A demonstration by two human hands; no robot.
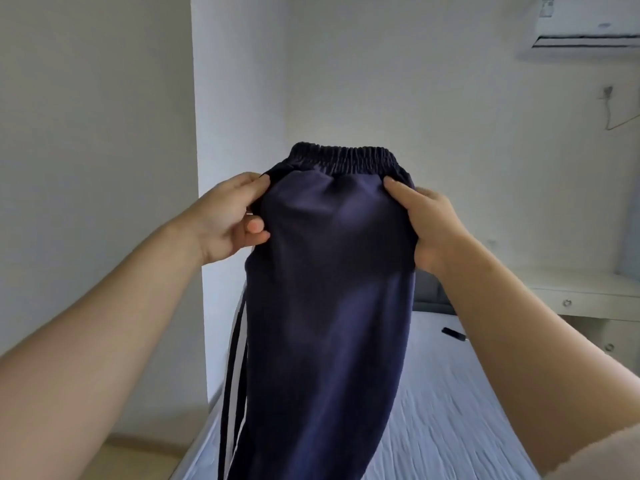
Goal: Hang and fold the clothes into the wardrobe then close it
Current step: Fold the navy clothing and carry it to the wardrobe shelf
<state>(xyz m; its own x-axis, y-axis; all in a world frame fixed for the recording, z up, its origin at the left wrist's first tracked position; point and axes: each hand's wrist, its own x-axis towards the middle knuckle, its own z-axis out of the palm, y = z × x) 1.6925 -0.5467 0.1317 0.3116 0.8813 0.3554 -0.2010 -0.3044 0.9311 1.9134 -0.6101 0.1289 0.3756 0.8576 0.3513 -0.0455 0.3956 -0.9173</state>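
Observation:
A pair of navy track trousers [329,289] with an elastic waistband and white side stripes hangs in the air in front of me, waistband up, legs falling out of the bottom of the view. My left hand [230,220] pinches the left side just below the waistband. My right hand [427,223] grips the right side at the same height. The wardrobe is not in view.
Below the trousers lies a bed [436,403] with a pale crumpled sheet and a small dark object [453,333] on it. A white wall corner [197,168] stands at the left, a white desk [581,299] at the right, an air conditioner [585,26] top right.

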